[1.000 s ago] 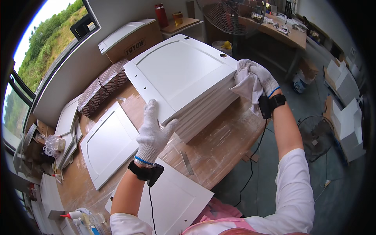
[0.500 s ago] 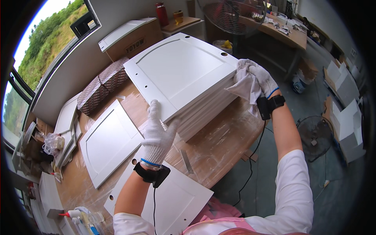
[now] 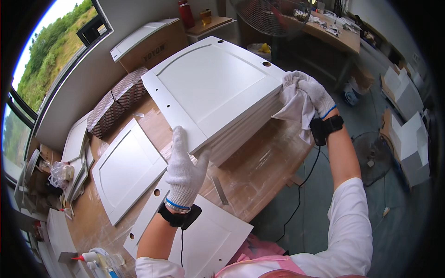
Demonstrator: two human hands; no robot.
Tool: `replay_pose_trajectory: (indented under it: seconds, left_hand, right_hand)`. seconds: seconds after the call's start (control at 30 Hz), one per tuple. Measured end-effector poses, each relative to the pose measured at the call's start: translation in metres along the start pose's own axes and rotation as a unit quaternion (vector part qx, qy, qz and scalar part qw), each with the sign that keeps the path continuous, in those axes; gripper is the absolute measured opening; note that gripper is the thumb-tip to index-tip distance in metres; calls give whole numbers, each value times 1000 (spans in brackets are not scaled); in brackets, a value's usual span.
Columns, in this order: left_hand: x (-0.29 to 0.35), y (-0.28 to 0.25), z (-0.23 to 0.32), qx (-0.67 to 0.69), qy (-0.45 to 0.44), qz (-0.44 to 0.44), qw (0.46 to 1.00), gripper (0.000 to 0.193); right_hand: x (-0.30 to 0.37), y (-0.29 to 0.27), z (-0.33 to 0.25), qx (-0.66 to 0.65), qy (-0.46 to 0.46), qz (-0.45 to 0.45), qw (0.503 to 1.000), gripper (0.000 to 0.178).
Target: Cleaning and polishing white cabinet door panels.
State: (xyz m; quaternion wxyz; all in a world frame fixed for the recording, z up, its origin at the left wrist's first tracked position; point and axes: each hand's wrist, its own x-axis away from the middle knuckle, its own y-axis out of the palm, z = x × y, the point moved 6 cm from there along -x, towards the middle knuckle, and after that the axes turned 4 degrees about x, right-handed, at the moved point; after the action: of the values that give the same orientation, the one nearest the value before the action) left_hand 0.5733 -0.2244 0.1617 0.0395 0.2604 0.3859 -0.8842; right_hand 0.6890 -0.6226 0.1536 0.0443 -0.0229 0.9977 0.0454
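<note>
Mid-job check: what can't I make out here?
Head view:
Fingertips of the right hand: hidden by the cloth.
Faces lower in the panel stack: covered by the top panel.
Part of the nearest white panel: behind the left forearm.
Items on the far workbench: too small to identify.

A thin metal strip [image 3: 220,190] lay on the table [image 3: 266,185], inside its right edge. Along the far left edge sat a patterned wrapped bundle [image 3: 103,116], and a cardboard box [image 3: 172,38] stood by the far edge. Beyond that, a red flask [image 3: 186,15] and an amber cup [image 3: 206,17] shared a brown board [image 3: 214,27]. A bottle [image 3: 89,256] with a red nozzle was by the near left corner; a clear plastic bag [image 3: 60,173] rested near the left edge. Small pale items [image 3: 330,28] covered part of a rear desk [image 3: 344,42], beside a large fan [image 3: 271,17].
</note>
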Motion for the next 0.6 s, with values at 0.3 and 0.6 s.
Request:
replay_pose_trajectory:
  seconds: [0.3, 0.6]
  left_hand:
    - [7, -3, -1, 8, -16, 10, 1000, 84]
    - [6, -26, 19, -128, 47, -34, 990, 91]
  right_hand:
    - [8, 3, 5, -3, -9, 31, 999, 27]
    - [43, 11, 16, -41, -70, 151, 985, 25]
